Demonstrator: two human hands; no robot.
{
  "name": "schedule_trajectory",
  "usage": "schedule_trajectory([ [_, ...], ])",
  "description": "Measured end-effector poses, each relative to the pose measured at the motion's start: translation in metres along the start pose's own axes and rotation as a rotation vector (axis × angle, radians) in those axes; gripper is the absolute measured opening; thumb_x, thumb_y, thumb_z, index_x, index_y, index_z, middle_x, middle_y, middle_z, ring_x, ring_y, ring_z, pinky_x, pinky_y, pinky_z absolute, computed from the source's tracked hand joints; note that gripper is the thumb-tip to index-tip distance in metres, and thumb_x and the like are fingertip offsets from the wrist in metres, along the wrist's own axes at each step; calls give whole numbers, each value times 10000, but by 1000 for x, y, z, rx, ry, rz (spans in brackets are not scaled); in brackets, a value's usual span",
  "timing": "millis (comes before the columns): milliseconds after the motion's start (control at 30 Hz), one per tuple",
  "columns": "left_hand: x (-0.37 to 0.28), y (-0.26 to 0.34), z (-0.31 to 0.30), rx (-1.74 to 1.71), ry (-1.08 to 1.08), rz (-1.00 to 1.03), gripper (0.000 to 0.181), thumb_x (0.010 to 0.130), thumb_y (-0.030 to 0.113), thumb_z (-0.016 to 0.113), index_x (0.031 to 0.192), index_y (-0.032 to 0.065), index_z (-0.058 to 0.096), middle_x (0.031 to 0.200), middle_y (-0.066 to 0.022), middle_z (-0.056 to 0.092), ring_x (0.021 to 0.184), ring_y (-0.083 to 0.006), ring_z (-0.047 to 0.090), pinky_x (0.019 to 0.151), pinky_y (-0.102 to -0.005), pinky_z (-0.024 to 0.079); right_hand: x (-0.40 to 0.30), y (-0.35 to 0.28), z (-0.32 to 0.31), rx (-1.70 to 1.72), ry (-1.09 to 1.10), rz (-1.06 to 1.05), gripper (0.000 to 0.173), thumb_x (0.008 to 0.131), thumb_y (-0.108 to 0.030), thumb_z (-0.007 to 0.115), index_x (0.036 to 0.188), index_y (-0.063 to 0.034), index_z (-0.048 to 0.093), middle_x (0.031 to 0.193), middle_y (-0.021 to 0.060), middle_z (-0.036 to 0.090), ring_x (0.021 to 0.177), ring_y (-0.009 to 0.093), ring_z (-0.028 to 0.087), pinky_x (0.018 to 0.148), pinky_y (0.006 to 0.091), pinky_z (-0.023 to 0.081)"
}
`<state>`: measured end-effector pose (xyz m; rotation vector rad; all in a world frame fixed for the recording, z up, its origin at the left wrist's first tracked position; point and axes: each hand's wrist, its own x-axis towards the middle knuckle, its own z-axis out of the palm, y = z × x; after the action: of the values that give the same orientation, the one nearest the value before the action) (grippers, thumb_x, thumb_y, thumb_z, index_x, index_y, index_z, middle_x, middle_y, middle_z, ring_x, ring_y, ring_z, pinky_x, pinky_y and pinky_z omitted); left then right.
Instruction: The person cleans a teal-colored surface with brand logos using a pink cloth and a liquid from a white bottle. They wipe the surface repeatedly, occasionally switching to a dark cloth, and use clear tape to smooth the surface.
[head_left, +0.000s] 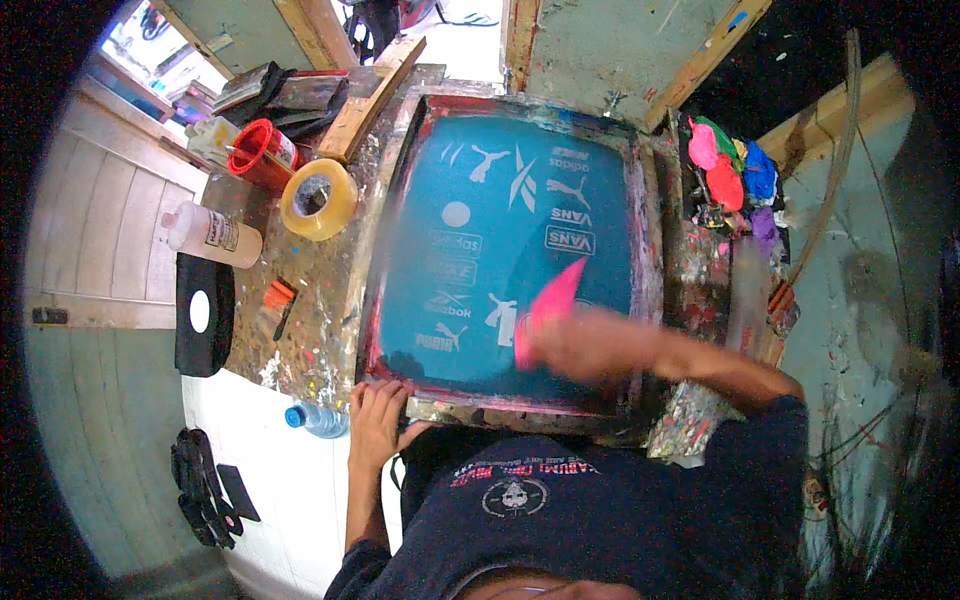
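Note:
A silk-screen printing frame (645, 247) lies in front of me, its teal mesh (495, 262) bearing pale stencilled sports-brand logos. My right hand (581, 349), blurred, is over the lower right of the mesh and grips a bright pink cloth or flat sheet (555, 300); which of the two I cannot tell. My left hand (384, 412) rests on the frame's near left corner, fingers over the rim and thumb below the near edge. Red and pink ink stains mark the frame's inner edges.
On the paint-stained table (300, 337) left of the frame are a tape roll (319, 199), a red tub (259, 154), a plastic bottle (217, 235) and a wooden bar (371, 101). Blobs of coloured ink (724, 180) lie at the right. A blue-capped bottle (319, 420) is below the table's edge.

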<state>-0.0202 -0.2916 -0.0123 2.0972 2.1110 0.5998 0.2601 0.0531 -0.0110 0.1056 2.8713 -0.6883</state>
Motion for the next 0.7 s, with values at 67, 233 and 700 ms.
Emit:
schedule_trajectory([
  [67, -6, 2, 0, 23, -33, -14, 618, 755, 481, 748, 1191, 66, 606, 1170, -116, 581, 1111, -317, 536, 1020, -528, 323, -11, -6, -14, -8, 11, 75, 472, 979, -207, 434, 1405, -2, 442, 1415, 188, 503, 1276, 329, 509, 1077, 428, 422],
  [233, 1, -3, 1, -17, -7, -10, 631, 737, 473, 767, 1203, 80, 604, 1164, -104, 587, 1115, -310, 540, 1025, -535, 315, -38, -21, 0, -169, 69, 229, 445, 957, -127, 429, 1386, -18, 474, 1365, 200, 542, 1211, 327, 563, 980, 425, 501],
  [700, 6, 6, -11, 38, 3, 7, 634, 741, 473, 760, 1183, 44, 609, 1161, -100, 599, 1098, -309, 543, 998, -514, 335, -8, 28, -23, -505, 413, 591, 254, 927, -132, 516, 1134, -117, 663, 917, 153, 650, 934, 310, 636, 804, 438, 535],
])
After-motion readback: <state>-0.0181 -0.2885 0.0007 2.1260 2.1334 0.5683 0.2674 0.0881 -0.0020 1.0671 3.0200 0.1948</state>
